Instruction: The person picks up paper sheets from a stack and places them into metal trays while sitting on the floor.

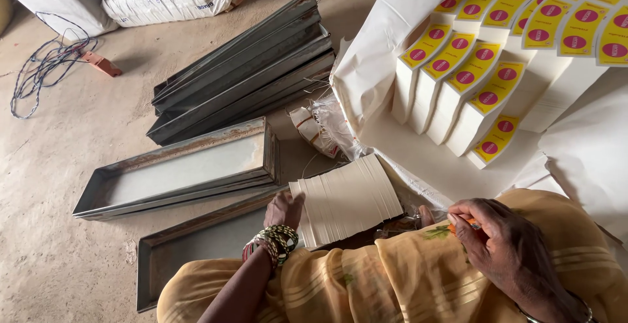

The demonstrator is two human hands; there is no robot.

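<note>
White card stack (347, 198), fanned, rests under the left hand (283, 210), fingers pressed on its nine o'clock edge. Right hand (500, 238) fingers pinch a small orange object (468, 225), at three o'clock.

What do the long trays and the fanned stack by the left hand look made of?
Trays: thin sheet metal by the look, dull grey, folded rims, scuffed and unpainted. Fanned stack under the left hand: probably paper or thin card, matte off-white, many fine sheet edges showing.

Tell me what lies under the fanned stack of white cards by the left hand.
The fanned stack of white cards overlaps a metal tray's edge beside the left hand; what lies directly beneath is covered.
</note>
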